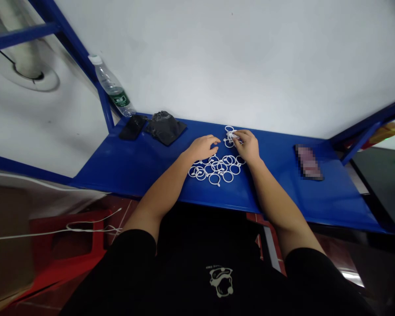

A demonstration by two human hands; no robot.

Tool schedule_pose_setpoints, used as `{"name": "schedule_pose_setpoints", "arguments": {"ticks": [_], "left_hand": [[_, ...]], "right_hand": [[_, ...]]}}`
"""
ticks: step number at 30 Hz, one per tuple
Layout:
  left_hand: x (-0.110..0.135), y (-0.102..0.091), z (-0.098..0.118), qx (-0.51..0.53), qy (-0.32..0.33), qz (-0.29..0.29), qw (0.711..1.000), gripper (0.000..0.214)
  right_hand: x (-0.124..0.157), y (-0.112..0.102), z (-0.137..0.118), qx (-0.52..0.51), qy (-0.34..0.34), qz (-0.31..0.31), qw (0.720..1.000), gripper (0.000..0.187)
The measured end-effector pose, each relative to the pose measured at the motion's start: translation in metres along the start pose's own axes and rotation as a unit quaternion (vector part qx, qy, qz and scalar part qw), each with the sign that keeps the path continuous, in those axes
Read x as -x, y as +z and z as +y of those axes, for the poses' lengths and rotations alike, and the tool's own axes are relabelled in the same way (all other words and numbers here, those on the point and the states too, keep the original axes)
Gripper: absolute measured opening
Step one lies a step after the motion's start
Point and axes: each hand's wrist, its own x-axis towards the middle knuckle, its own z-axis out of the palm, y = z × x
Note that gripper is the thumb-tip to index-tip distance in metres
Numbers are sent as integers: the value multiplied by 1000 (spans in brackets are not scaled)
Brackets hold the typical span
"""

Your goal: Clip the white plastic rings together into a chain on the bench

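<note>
Many white curtain rings, each with a small eyelet, lie in a loose overlapping spread on the blue tabletop, just in front of my hands. Behind them sits a smaller bunch of white curtain rings. My right hand is closed on part of that bunch, thumb and fingers together; how many rings it grips is hidden. To the left, my left hand hovers over the far edge of the spread. Its thumb and fingers are apart, with nothing visible between them.
On the blue table, a black drawstring pouch, a dark flat object and a water bottle stand at the back left. A pixelated phone-shaped object lies right. Blue frame posts flank the table; a red stool is lower left.
</note>
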Motion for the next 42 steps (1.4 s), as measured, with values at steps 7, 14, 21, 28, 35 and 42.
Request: {"name": "schedule_pose_setpoints", "arguments": {"ticks": [7, 14, 21, 28, 35, 42], "left_hand": [[3, -9, -6, -34, 10, -87, 996, 13], [1, -4, 1, -39, -8, -58, 998, 13], [1, -1, 2, 17, -20, 17, 1000, 20], [0, 4, 2, 32, 8, 73, 997, 24], [0, 5, 3, 11, 23, 71, 997, 17], [-1, 6, 12, 17, 30, 74, 997, 14]], "right_hand": [[2, -1, -5, -5, 17, -40, 999, 40], [2, -2, -22, -21, -24, -41, 999, 33], [3, -5, -28, -45, -56, -78, 994, 29], [3, -1, -32, -58, -78, -159, 983, 25], [3, -1, -35, -43, -63, -174, 982, 24], [5, 1, -39, -61, -92, -176, 978, 34]]}}
